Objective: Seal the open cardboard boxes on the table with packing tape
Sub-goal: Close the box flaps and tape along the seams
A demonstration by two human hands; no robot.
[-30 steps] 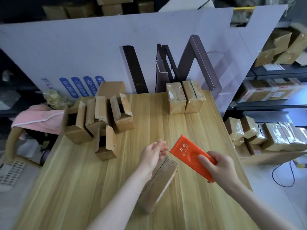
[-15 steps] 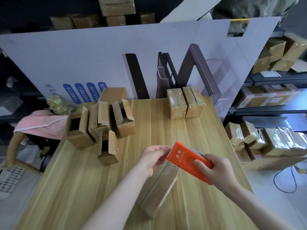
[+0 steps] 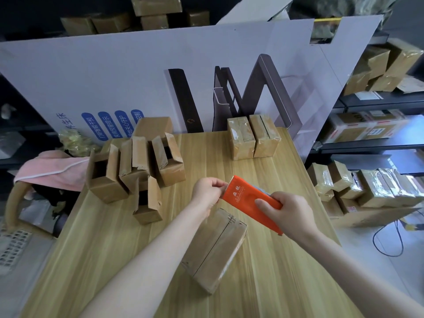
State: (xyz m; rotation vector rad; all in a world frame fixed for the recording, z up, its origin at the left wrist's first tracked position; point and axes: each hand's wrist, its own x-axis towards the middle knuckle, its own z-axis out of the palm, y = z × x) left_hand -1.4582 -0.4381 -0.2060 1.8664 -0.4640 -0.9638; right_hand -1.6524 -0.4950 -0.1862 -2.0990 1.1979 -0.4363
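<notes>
In the head view, we are gripping the orange tape dispenser (image 3: 247, 198) in our right hand (image 3: 289, 211) and pinching its toothed edge with our left hand (image 3: 209, 191), both just beyond the cardboard box (image 3: 214, 245). The box is lying askew on the wooden table (image 3: 263, 285), brown, with its flaps closed.

The place reads as a packing and shipping storeroom. Dark metal shelves (image 3: 367, 146) along the right edge hold taped parcels (image 3: 385, 65), and more wrapped parcels (image 3: 371, 187) pile on the floor at lower right. Brown cartons (image 3: 156, 5) stack at top centre. On the wooden table (image 3: 103, 244), small open cardboard boxes (image 3: 110, 187) cluster at left and two sealed boxes (image 3: 243, 141) stand at the back, before a large flattened cardboard sheet (image 3: 114, 72).
</notes>
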